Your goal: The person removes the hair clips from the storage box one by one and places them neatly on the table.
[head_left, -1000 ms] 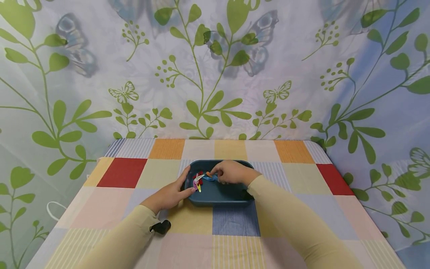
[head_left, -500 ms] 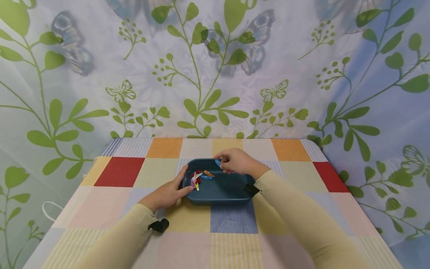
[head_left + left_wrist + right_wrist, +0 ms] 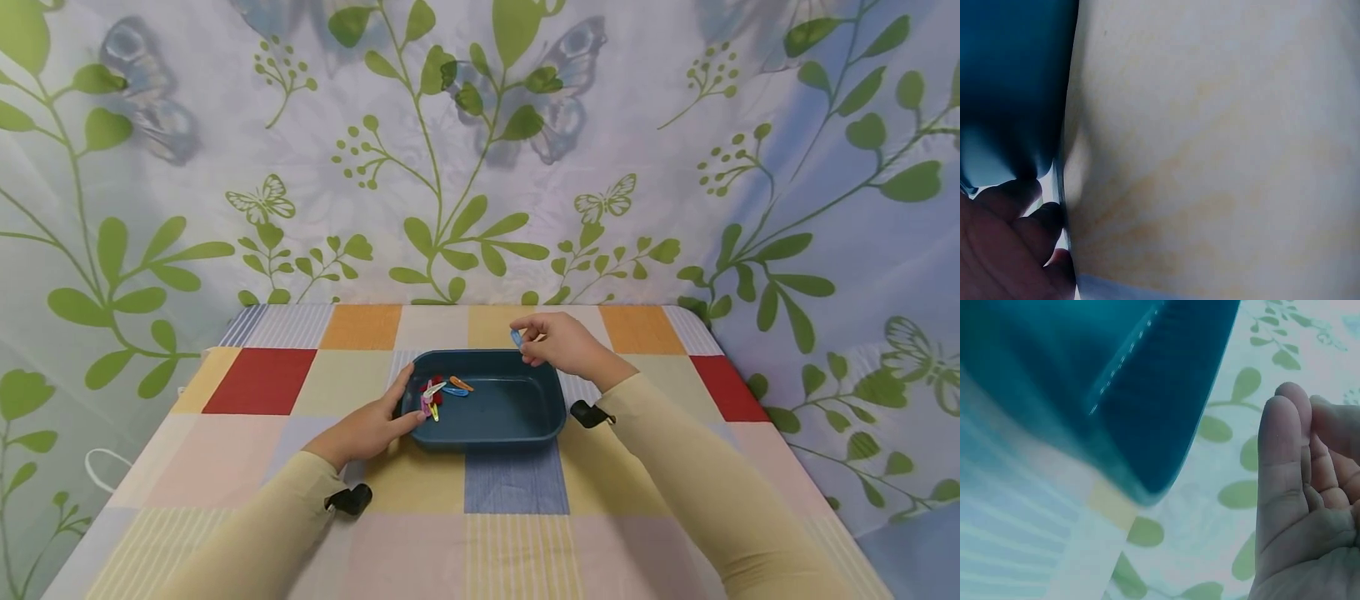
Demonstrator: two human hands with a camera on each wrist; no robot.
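Note:
In the head view my right hand (image 3: 564, 343) pinches a light blue snap hair clip (image 3: 516, 337) between thumb and fingertips, above the far right part of a dark teal tray (image 3: 502, 412). The right wrist view shows the fingertips together, with the clip hidden. My left hand (image 3: 367, 429) grips the tray's left end, thumb over the rim and fingers along the outer wall. Inside the tray, at its left end, lie an orange hair clip (image 3: 461, 383), a blue hair clip (image 3: 454, 392), a white hair clip (image 3: 435, 389), a yellow hair clip (image 3: 435, 412) and several red and pink pieces.
A patchwork-patterned cloth (image 3: 517, 542) covers the table. Behind it hangs a curtain (image 3: 420, 167) printed with leaves and butterflies. A white cable (image 3: 93, 471) loops by the table's left edge. Black cameras sit at both wrists.
My right hand has picked a blue hair clip out of the pile and carried it up and right, past the tray's far rim. The left hand keeps its place on the tray.

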